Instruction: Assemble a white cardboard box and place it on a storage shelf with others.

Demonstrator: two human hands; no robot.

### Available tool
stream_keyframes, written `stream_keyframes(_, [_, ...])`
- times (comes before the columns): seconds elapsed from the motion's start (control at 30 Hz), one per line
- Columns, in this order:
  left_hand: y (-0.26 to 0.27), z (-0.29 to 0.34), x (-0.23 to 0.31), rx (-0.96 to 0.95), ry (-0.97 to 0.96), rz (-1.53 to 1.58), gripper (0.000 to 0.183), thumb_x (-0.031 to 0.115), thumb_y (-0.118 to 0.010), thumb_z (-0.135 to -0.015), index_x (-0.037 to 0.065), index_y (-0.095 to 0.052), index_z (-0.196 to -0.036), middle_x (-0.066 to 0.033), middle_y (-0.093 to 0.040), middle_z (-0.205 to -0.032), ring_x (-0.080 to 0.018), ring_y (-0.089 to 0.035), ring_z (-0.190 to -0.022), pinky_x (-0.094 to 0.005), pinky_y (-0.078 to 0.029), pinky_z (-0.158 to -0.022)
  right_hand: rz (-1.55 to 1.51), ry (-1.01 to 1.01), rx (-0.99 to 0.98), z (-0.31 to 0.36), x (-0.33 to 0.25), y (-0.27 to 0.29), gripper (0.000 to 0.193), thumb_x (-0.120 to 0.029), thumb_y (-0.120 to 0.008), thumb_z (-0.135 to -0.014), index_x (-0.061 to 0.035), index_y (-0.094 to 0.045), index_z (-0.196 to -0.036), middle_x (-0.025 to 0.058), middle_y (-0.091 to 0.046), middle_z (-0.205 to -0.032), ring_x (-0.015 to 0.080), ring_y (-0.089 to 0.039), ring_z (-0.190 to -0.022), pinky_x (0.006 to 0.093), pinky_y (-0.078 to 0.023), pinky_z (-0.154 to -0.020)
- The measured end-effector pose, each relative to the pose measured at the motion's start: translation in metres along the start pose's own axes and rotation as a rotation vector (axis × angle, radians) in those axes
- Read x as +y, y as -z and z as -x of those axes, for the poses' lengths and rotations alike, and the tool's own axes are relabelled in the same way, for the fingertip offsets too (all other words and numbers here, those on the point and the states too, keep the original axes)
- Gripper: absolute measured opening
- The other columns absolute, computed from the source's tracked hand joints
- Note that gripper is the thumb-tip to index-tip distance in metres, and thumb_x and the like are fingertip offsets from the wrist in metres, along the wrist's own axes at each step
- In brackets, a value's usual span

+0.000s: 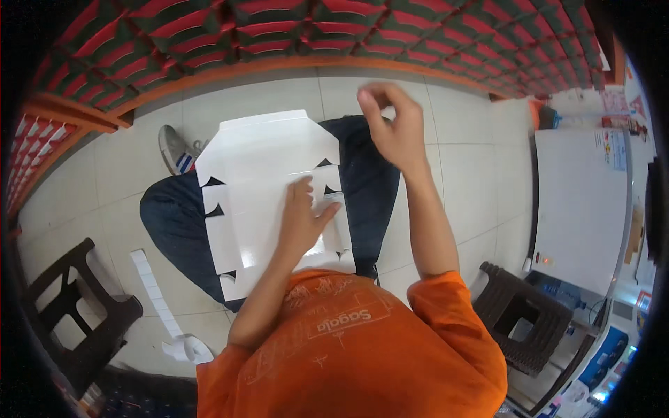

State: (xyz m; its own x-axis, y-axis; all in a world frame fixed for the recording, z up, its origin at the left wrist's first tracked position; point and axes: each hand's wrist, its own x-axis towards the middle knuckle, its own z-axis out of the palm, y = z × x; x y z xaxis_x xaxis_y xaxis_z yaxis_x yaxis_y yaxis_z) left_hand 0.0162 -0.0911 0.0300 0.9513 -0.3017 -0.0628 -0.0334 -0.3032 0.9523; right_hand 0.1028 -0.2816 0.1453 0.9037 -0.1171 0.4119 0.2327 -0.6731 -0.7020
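Observation:
A white flat box blank [261, 202] with notched, cut flaps lies unfolded across my lap. My left hand [303, 219] lies on its inner face, fingers stretched out and the thumb spread toward the right side flap. A small pale patch [333, 199] shows on that flap by the thumb. Raised beyond the blank's right edge, my right hand [396, 129] has its fingers curled in toward the thumb; whether anything is between them is too small to tell.
A strip of white labels [155, 292] trails from a loose roll [188, 348] on the tiled floor at left. Dark plastic stools [77, 306] [523, 317] stand on both sides. A white cabinet [575, 205] is at right, and a red-and-dark lattice panel [320, 35] runs along the far side.

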Motion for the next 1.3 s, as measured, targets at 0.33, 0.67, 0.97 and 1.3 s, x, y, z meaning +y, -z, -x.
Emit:
stream_keyframes(0.33, [0.08,-0.008,0.054,0.094,0.46,0.709,0.024,0.014,-0.054,-0.098,-0.004,-0.06,-0.112,-0.0058,-0.065,-0.094,-0.0114,-0.062,-0.083,-0.0248,-0.05,-0.076,-0.615,-0.046,-0.063,0.121,-0.029,0.013,0.031,-0.024,-0.085,-0.075,-0.0008,-0.069,-0.09,0.0133,-0.068,-0.091,0.0187,-0.063,-0.071,0.0304,-0.051,-0.065])
stream_keyframes(0.67, [0.103,-0.015,0.096,0.112,-0.069,0.619,0.039,-0.008,-0.058,-0.091,-0.006,-0.034,-0.122,-0.0166,-0.064,-0.106,-0.0204,-0.07,-0.085,-0.0321,-0.064,-0.069,-0.009,0.453,-0.047,0.081,-0.073,0.007,0.029,-0.002,-0.077,-0.069,0.0048,-0.068,-0.097,0.015,-0.066,-0.096,0.0226,-0.066,-0.074,0.0298,-0.054,-0.057])
stream_keyframes(0.97, [0.081,-0.021,0.1,0.184,-0.107,0.546,0.038,-0.01,-0.055,-0.092,-0.005,-0.032,-0.121,-0.0195,-0.066,-0.106,-0.0235,-0.07,-0.092,-0.0314,-0.061,-0.079,0.119,0.484,-0.066,0.062,-0.084,-0.003,0.03,-0.001,-0.073,-0.075,0.005,-0.068,-0.103,0.017,-0.065,-0.101,0.0233,-0.065,-0.072,0.0295,-0.055,-0.059])
stream_keyframes(1.3, [0.131,0.014,0.128,-0.184,-0.282,-0.053,0.054,0.009,-0.075,-0.08,-0.002,-0.052,-0.128,-0.0167,-0.067,-0.103,-0.031,-0.067,-0.097,-0.0349,-0.051,-0.083,-0.689,-0.188,-0.304,0.046,-0.101,-0.024,0.054,-0.018,-0.086,-0.075,-0.0078,-0.039,-0.101,0.0019,-0.048,-0.082,0.0094,-0.047,-0.068,0.0241,-0.038,-0.056])
